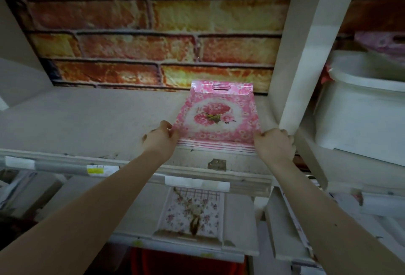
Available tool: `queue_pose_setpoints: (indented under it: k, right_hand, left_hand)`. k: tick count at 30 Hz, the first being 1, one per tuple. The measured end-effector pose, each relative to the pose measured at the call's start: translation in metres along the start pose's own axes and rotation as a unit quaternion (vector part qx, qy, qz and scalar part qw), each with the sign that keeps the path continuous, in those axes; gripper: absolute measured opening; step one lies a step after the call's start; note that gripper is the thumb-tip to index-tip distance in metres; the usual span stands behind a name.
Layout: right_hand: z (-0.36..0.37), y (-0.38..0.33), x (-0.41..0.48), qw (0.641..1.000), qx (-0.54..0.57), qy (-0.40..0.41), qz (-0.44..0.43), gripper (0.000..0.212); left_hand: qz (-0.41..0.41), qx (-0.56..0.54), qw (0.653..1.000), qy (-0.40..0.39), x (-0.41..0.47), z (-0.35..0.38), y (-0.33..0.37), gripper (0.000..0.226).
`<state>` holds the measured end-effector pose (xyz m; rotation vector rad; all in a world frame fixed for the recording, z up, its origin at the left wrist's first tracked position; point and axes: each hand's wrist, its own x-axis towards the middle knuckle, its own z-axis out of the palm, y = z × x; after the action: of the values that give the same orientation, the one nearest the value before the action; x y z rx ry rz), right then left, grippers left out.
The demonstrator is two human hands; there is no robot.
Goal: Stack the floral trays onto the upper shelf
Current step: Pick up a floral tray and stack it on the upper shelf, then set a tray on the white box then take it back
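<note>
Both hands up at the upper shelf (87,117) now. Pink floral trays (217,117), a stack of approx. five or six judging by the edges at the front, sit flat on the shelf w/ the far handle end nearly against the brick-pattern wall (153,33), just beside the white upright post (306,55). Left hand (161,137) has fingers curled closed on the stack's near-left corner; right hand (274,143) curled closed on the near-right corner. Looks like the stack's landed but not let go yet. Left to do: another floral tray (195,211), diff. pattern, lies on the lower shelf (241,231), prob. next.
</note>
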<state>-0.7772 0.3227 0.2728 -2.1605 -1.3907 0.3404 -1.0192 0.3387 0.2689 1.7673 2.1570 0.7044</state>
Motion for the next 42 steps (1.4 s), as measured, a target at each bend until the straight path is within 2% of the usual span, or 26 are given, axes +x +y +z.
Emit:
queue_pose_setpoints:
  k: [3,7,11,15,20,26,31,39,42]
  right_hand:
    - [-0.001,0.003,-0.003,1.000,0.018,-0.021,-0.004,0.046]
    - [-0.007,0.010,-0.008,0.997,0.070,-0.033,-0.020,0.040]
    - [-0.012,0.015,-0.011,0.991,0.125,0.004,-0.052,0.032]
    - [-0.016,0.018,-0.015,0.981,0.170,0.003,-0.098,0.038]
    - [-0.023,0.026,-0.034,0.972,0.187,0.020,-0.142,0.034]
    - [-0.059,0.035,-0.075,0.963,0.213,0.018,-0.163,0.038]
    - [-0.085,0.037,-0.121,0.959,0.226,0.029,-0.169,0.046]
    - [-0.115,0.038,-0.192,0.950,0.272,0.021,-0.153,0.049]
    - [-0.125,0.042,-0.213,0.944,0.301,0.017,-0.137,0.046]
  left_hand:
    - [-0.015,0.029,0.999,0.020,-0.001,0.002,0.002,0.034]
    - [0.025,0.068,0.994,0.088,-0.008,0.000,0.008,0.033]
    - [0.067,-0.014,0.985,0.157,-0.018,-0.002,0.015,0.026]
    - [0.077,-0.113,0.974,0.179,-0.036,0.001,0.029,0.019]
    - [0.039,-0.117,0.980,0.158,-0.061,0.006,0.036,0.018]
    - [0.020,-0.197,0.973,0.115,-0.101,-0.015,0.050,0.019]
    - [0.076,-0.217,0.969,0.092,-0.147,-0.039,0.060,0.023]
    - [0.179,-0.252,0.950,0.053,-0.226,-0.067,0.055,0.019]
    - [0.193,-0.271,0.942,0.038,-0.244,-0.081,0.058,0.013]
